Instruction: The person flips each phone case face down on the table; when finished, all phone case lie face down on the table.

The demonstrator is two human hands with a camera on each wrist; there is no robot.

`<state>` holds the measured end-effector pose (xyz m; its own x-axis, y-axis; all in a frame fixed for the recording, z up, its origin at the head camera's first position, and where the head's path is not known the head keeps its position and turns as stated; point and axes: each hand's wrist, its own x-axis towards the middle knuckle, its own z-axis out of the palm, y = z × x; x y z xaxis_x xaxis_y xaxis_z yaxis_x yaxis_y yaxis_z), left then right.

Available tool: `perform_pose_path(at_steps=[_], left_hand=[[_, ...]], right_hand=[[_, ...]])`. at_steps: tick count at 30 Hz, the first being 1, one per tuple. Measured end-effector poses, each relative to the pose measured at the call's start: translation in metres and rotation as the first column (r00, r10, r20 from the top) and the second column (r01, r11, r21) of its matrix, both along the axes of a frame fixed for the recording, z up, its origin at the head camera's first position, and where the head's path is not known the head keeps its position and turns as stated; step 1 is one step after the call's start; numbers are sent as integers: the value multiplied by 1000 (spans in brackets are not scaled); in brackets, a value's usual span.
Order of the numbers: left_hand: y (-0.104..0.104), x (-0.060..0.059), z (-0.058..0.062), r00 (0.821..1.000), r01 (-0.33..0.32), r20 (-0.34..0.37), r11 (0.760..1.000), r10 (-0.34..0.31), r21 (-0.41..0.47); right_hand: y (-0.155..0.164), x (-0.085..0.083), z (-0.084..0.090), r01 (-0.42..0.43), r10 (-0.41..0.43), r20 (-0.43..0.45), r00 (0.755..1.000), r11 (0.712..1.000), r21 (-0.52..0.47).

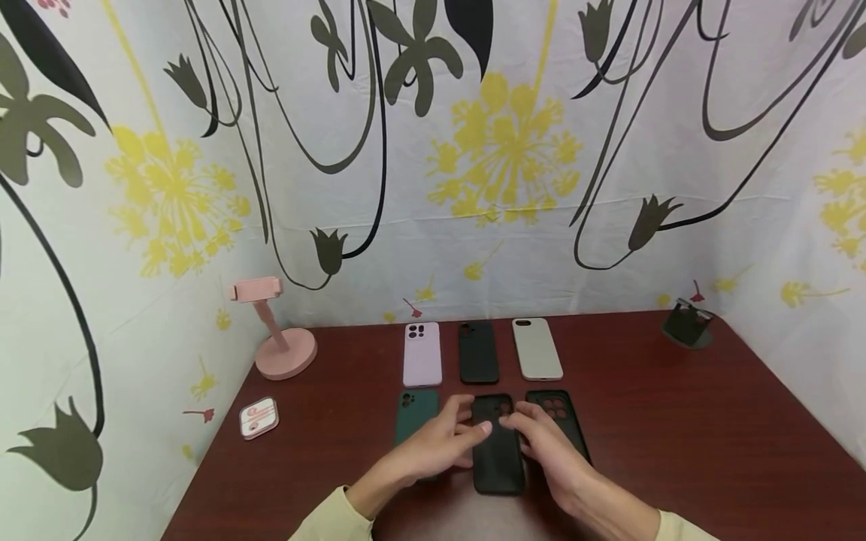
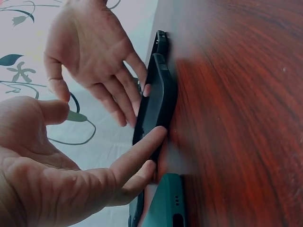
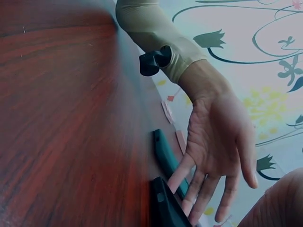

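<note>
Low in the frame's centre, my left hand [image 1: 440, 439] and right hand [image 1: 548, 443], fingers spread, touch the black phone case [image 1: 498, 451] on the counter [image 1: 676, 436].

both hands [image 1: 497, 443] touching black phone case [image 1: 498, 458], red-brown table [image 1: 676, 436]

On the reddish-brown wood-grain table [image 1: 676, 421] lie a lilac phone case [image 1: 422, 354], a beige phone case [image 1: 537, 349], a dark green phone case [image 1: 414, 414] and three black phone cases [image 1: 498, 451]. The pink phone stand [image 1: 277, 330] is plain; the white backdrop cloth [image 1: 433, 150] shows yellow flowers and dark vines.
</note>
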<state>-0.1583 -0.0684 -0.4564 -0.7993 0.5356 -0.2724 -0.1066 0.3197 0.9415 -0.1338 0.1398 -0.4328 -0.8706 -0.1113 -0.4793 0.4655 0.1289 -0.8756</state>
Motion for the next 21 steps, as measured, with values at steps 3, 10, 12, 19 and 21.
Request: perform_pose_path(at_steps=[3, 10, 12, 19, 21], left_hand=[[2, 0, 1, 1000, -4, -20, 1000, 4, -25], [5, 0, -1, 998, -21, -62, 999, 19, -41], [6, 0, -2, 997, -28, -67, 999, 26, -32], [8, 0, -2, 998, -36, -55, 999, 35, -18], [8, 0, -1, 998, -32, -61, 999, 31, -22]], right_hand=[[0, -1, 2, 4, -4, -11, 1000, 1000, -1], [0, 1, 2, 47, -51, -58, 997, 997, -69], [0, 3, 2, 62, -67, -63, 996, 995, -80], [-3, 4, 1, 70, -79, -71, 994, 990, -119], [-4, 3, 1, 67, -77, -77, 994, 989, -129]])
